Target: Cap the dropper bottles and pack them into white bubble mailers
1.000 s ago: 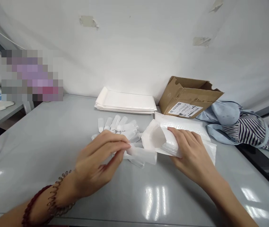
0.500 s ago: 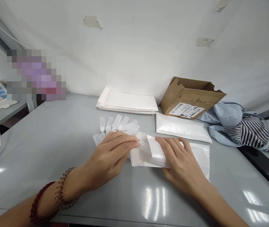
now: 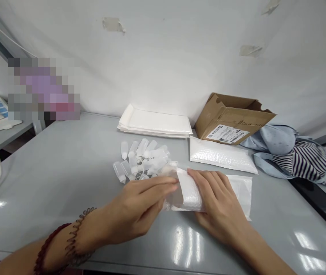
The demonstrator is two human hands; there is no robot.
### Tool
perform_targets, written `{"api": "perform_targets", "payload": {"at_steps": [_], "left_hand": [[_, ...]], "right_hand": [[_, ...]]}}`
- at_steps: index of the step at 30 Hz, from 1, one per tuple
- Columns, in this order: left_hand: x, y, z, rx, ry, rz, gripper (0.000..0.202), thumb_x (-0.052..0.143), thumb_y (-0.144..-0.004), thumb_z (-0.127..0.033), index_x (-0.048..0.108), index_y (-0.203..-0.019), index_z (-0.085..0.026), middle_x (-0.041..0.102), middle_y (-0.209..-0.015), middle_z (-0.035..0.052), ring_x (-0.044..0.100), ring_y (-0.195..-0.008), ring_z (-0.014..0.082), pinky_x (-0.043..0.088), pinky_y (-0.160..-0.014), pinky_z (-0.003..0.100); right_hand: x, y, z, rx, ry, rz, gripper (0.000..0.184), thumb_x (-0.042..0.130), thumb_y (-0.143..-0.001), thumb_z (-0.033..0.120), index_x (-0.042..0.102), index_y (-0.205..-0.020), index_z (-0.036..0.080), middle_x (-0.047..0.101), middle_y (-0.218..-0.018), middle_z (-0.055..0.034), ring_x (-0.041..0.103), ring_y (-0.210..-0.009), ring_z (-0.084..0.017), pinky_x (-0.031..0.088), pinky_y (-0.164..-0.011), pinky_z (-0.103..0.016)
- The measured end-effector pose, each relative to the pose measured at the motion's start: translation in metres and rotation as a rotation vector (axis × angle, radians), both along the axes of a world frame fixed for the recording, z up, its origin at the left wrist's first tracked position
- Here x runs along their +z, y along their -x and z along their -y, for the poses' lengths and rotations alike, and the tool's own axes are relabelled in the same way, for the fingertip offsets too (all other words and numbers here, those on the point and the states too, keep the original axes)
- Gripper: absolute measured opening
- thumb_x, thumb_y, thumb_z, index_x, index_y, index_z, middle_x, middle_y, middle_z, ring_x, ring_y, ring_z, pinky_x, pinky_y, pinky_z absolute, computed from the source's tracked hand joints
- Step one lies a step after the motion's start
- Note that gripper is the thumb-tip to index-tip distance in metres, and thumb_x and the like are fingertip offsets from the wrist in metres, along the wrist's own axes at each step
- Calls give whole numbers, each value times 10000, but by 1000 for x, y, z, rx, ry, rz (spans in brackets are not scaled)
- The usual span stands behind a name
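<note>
White bubble-wrap envelope (image 3: 192, 194) is sitting gripped in the right hand (image 3: 219, 200), likely to keep its mouth open. There, the left hand (image 3: 140, 204) is bunching its fingers; I cannot tell if they're holding anything. Cloudy plastic bottles (image 3: 154, 153) are lying just beyond.

No words or numbers can be read. On the cardboard box (image 3: 208, 119) at the far right, a white label (image 3: 227, 134) on its near face carries black print too small to make out; dark marks (image 3: 245, 122) above it are also too blurred to decipher.
</note>
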State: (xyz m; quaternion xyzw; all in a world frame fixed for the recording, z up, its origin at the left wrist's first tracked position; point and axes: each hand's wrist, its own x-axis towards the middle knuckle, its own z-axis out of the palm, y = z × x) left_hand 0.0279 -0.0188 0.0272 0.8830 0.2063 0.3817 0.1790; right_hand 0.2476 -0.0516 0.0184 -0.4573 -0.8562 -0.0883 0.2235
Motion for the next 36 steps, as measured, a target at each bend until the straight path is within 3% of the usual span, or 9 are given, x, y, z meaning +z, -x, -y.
{"api": "perform_targets", "payload": {"at_steps": [8, 12, 14, 18, 20, 24, 26, 30, 36], "left_hand": [[7, -7, 7, -200, 121, -231, 257, 370, -948, -154, 622, -911, -122, 679, -847, 66, 628, -743, 171, 553, -715, 282], [12, -4, 12, -300, 155, -144, 263, 359, -944, -171, 614, -887, -141, 672, -782, 55, 620, -686, 161, 541, -649, 264], [12, 0, 13, -168, 115, -6, 217, 407, -919, -117, 619, -890, -150, 685, -789, 46, 642, -698, 140, 547, -653, 227], [9, 2, 8, 344, 132, 192, 97, 581, -859, -110, 640, -919, -158, 687, -911, 34, 646, -719, 107, 559, -662, 189], [8, 0, 4, 418, 246, 192, 118, 628, -839, -184, 652, -950, -152, 672, -940, 40, 627, -672, 101, 550, -579, 182], [11, -3, 3, 327, 593, -18, 316, 555, -858, -274, 551, -567, -154, 481, -510, -50, 459, -447, 70, 381, -388, 154], [13, -3, 3, 304, 767, -58, 376, 520, -864, -308, 494, -520, -158, 407, -457, -57, 409, -419, 70, 328, -363, 159], [12, -1, 2, 243, 1004, 46, 328, 513, -873, -391, 593, -661, -152, 546, -533, -26, 521, -453, 106, 420, -384, 181], [8, 0, -3, 117, 1196, 199, 389, 476, -926, -435, 584, -667, -164, 623, -541, -13, 601, -452, 123, 527, -436, 214]], "right_hand": [[-5, 11, 9, 70, 40, 31, 523, 428, -727, 50, 453, -1249, 35, 608, -982, -166, 513, -856, -275, 420, -753, -442], [-5, 12, 13, 101, 73, 48, 569, 438, -682, 59, 460, -1249, 17, 598, -966, -173, 509, -847, -287, 418, -758, -458], [-3, 9, 11, 89, 83, 25, 568, 451, -680, 69, 452, -1246, 19, 592, -983, -176, 507, -857, -288, 424, -754, -455], [3, 2, 7, 30, 114, -47, 607, 466, -689, 81, 400, -1292, 66, 562, -1073, -173, 504, -939, -291, 442, -779, -454], [5, 1, 8, 10, 133, -96, 660, 470, -699, 94, 339, -1346, 83, 520, -1156, -185, 490, -1024, -302, 453, -815, -464], [5, 2, 11, 36, 119, -163, 695, 501, -745, 127, 253, -1392, 58, 420, -1300, -243, 417, -1210, -335, 445, -901, -496], [4, 4, 13, 73, 20, -116, 632, 518, -767, 118, 311, -1359, 42, 415, -1313, -276, 403, -1243, -367, 418, -919, -535], [1, 9, 15, 125, -123, 59, 440, 451, -814, 22, 475, -1253, 4, 530, -1254, -275, 450, -1238, -375, 365, -954, -546], [-4, 12, 14, 136, -69, 181, 455, 349, -879, 19, 466, -1319, 6, 517, -1364, -215, 449, -1273, -365, 293, -985, -554]]}}
